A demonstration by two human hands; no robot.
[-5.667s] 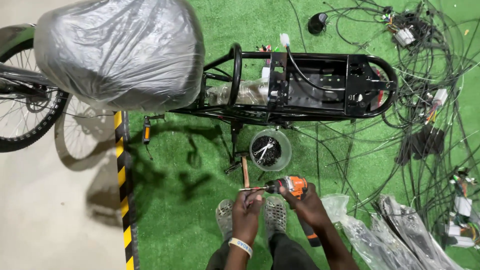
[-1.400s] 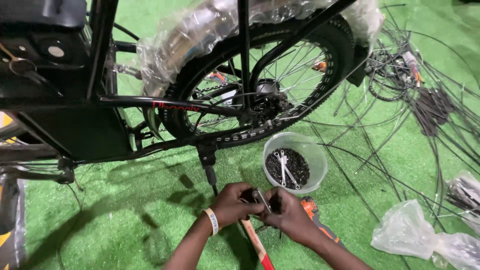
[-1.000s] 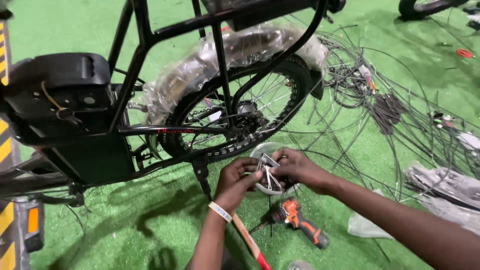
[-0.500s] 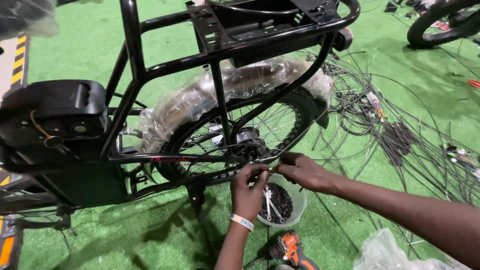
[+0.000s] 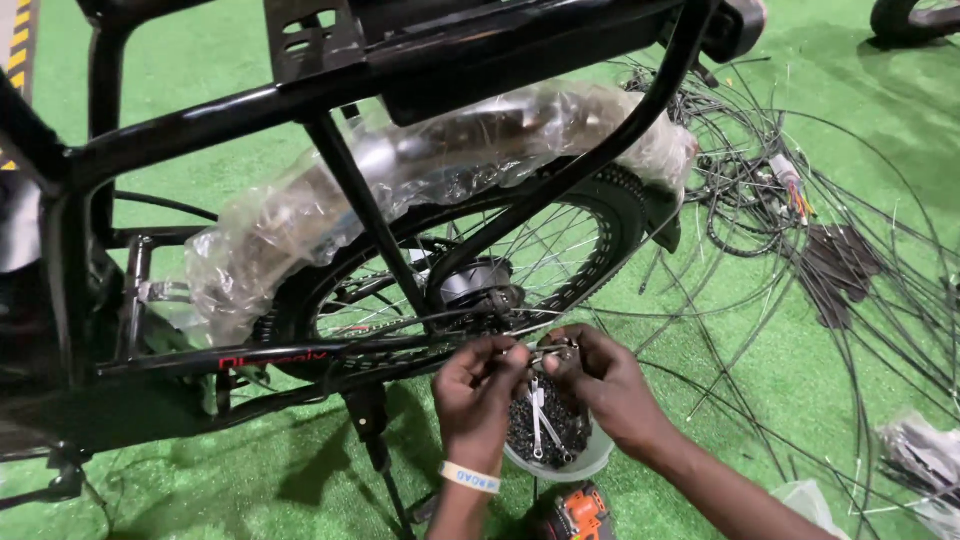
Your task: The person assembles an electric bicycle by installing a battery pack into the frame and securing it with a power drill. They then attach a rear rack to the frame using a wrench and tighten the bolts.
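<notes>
- Fingers of both hands are pinched together on a small metal part point(image 5: 540, 356), right next to the rear hub point(image 5: 470, 287) of the bike. Can't make out exactly what the part is, too small.
- Left hand point(image 5: 478, 385) comes up from below with a pale wristband point(image 5: 470, 477) on it; right hand point(image 5: 605, 380) comes in from the right, and the fingertips of the two nearly meet over the part.
- Straight under the hands sits a clear plastic tub point(image 5: 560, 440) full of dark little hardware, with a couple of slim wrenches point(image 5: 537, 420) sticking up out of it.
- Orange drill point(image 5: 580, 515) lies on the green turf point(image 5: 780, 380) just below the tub.
- Rear wheel point(image 5: 560, 250) has its fender wrapped in clear plastic point(image 5: 400, 190); black frame tubes point(image 5: 350, 190) cross in front of it.
- Loads of black cables point(image 5: 830, 270) are sprawled over the turf off to the right.
</notes>
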